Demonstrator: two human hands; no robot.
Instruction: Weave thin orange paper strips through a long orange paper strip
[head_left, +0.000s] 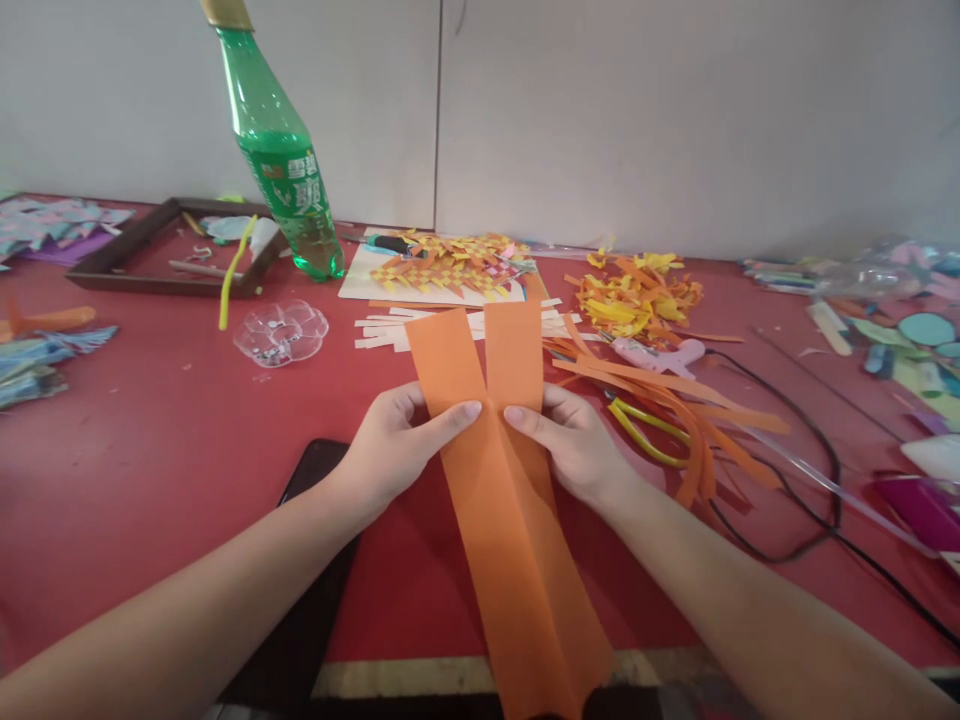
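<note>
A long sheet of orange paper (510,540) stands up before me, creased down its middle and split at the top into two flaps. My left hand (401,435) pinches the left side near the base of the split, thumb in front and fingers behind. On the right side, my right hand (581,440) grips the paper the same way, its thumb close to the crease. The paper's lower end reaches past the table's front edge. Behind the flaps lie pale paper strips (379,328), partly hidden. A black phone-like slab (300,600) lies under my left forearm.
A green bottle (289,190) stands at the back left beside a dark frame (112,280) and a clear flower-shaped dish (281,333). At right are orange strips (697,420), yellow-handled pliers (649,435), a pink glue gun (660,355) with a black cord, and a yellow-orange paper pile (637,295).
</note>
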